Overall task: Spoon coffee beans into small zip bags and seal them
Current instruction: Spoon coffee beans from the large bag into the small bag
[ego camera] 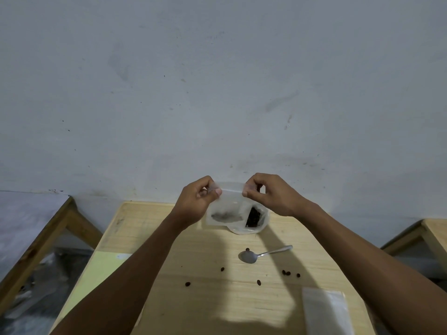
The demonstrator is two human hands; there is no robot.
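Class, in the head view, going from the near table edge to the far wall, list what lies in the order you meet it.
Flat clear plastic zip bags → scattered dark coffee beans → silver metal spoon → open bag of coffee beans → small clear zip bag held up.

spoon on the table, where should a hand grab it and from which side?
Take the spoon by its handle end, coming from the right. It lies flat, bowl to the left, handle angled up-right and clear of the loose beans. The right hand is nearer, but both hands now pinch the zip bag.
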